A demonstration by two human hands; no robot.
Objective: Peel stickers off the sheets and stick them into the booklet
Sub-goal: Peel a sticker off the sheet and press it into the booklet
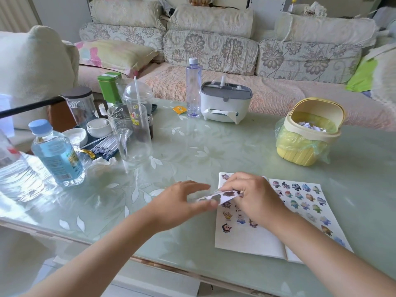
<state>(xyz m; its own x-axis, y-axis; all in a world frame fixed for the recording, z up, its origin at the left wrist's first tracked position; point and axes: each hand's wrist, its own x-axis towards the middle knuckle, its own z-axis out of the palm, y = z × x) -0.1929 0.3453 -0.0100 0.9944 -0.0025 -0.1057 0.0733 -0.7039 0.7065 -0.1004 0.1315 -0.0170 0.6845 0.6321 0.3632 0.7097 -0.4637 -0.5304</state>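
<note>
Over the paper booklet (246, 239), left hand (177, 203) and right hand (256, 197) pinching a thin, curled sticker strip (216, 196)

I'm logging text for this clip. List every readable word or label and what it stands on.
"Drink": clear glass jug, words after it unclear.
Domed-lid cup: coloured letters, too broken to read.
Blue-capped bottle label: too blurred.
Booklet: stickers carry no legible text.

Two hands (182, 202) (252, 196), one booklet (246, 241), one sticker sheet (218, 197), one yellow bin (308, 133).
</note>
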